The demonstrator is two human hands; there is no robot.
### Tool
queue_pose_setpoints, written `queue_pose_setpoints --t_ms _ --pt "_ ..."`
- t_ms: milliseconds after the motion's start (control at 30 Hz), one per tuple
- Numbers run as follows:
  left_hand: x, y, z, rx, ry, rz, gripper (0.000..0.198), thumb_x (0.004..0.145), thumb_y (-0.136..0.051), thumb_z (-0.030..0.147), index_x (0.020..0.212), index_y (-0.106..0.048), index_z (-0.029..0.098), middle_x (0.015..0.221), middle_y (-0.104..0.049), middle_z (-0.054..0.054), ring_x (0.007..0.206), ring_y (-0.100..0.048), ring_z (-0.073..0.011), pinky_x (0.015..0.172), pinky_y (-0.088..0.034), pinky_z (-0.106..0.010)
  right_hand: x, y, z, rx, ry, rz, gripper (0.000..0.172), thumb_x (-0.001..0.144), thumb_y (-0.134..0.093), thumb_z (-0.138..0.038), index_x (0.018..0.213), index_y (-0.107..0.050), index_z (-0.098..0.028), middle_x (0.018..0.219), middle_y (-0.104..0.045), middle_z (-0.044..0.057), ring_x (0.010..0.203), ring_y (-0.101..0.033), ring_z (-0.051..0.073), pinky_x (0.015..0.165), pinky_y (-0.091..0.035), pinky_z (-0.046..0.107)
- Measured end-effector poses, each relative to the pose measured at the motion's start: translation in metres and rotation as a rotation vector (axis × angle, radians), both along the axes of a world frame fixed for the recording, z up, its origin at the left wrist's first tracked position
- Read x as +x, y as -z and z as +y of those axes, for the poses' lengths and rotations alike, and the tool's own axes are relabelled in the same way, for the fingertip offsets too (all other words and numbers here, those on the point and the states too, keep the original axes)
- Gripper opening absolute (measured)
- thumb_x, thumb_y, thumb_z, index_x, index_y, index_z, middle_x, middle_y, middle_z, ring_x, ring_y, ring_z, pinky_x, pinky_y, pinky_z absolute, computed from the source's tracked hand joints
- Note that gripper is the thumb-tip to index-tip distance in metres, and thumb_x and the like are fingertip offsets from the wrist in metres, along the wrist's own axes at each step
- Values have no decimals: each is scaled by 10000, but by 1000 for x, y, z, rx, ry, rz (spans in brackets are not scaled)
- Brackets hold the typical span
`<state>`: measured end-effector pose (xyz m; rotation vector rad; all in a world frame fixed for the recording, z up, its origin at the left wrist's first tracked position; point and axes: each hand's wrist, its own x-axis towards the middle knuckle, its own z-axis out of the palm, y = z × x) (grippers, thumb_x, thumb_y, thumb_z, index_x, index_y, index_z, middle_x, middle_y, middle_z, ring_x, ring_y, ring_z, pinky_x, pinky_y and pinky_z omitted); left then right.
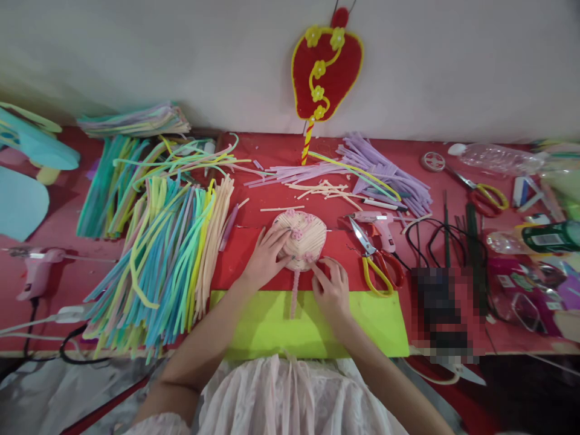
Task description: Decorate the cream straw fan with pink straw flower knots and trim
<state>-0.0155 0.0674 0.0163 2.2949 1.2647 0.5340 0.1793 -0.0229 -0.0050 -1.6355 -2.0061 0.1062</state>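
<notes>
A round fan [304, 241] of cream pipe cleaners lies on the table in front of me, with small pink flowers on its face and pink along its edge. Its pink twisted handle [294, 296] points toward me. My left hand [265, 257] grips the fan's left side, fingers stretched over the face and thumb lower down. At the lower right edge, close to a pink flower, my right hand [331, 283] has its fingers bent and its fingertips against the fan; whatever small piece may be between them is hidden.
Bundles of coloured pipe cleaners [167, 266] lie left; lilac stems [380, 172] lie behind. Scissors [378, 272] and a pink glue gun [383, 226] are right, another glue gun [38, 269] far left. A red fan [326, 75] stands against the wall. Lime-green felt [362, 332] lies nearest me.
</notes>
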Motion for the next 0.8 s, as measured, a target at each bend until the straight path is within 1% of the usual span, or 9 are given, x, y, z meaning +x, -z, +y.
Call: queue_pose_setpoints --t_ms 100,167,300,400,500,600,800 --pt "-1 2 1 15 3 -19 473 864 -525 330 1316 -441 222 1334 -510 -83 1344 -327 -253 1127 -207 -509 0 0 0 -4 5 -2 443 795 -467 -57 1173 -602 -243 1114 -530 107 1107 -465 252 904 -453 466" --pt "-1 3 2 23 10 -14 446 867 -522 326 1296 -461 223 1318 -521 -80 1334 -343 -254 1121 -223 -511 0 -1 0 0 3 -1 439 794 -466 -57 1167 -606 -240 1118 -530 109 1109 -463 251 905 -452 464" --pt "-2 2 2 54 25 18 491 876 -505 358 1329 -404 197 1329 -518 -94 1336 -344 -231 1131 -220 -483 0 -1 0 4 -2 0 412 795 -474 -52 1144 -618 -218 1120 -531 120 1110 -466 252 915 -448 468" --pt "-2 0 2 64 19 18 521 873 -508 377 1340 -371 191 1340 -511 -96 1338 -345 -219 1137 -218 -461 0 0 0 3 4 -3 418 803 -470 -57 1154 -609 -237 1115 -532 112 1106 -468 254 902 -456 478" --pt "-3 -1 3 44 6 -18 526 857 -533 389 1322 -379 197 1355 -497 -92 1322 -372 -220 1126 -248 -454 0 1 0 2 6 -3 443 803 -468 -64 1178 -593 -263 1117 -532 102 1103 -474 254 893 -461 488" --pt "-4 -1 4 42 4 -46 530 840 -560 383 1305 -393 192 1350 -501 -92 1316 -379 -218 1124 -256 -446 0 1 1 9 2 -9 429 798 -468 -60 1161 -605 -245 1105 -532 106 1093 -476 254 891 -460 480" --pt "-4 -1 4 59 6 -39 510 831 -575 359 1283 -410 192 1316 -532 -93 1298 -405 -210 1129 -245 -455 -2 -4 1 10 6 -12 391 800 -471 -57 1119 -624 -224 1098 -527 107 1087 -465 253 893 -456 462"
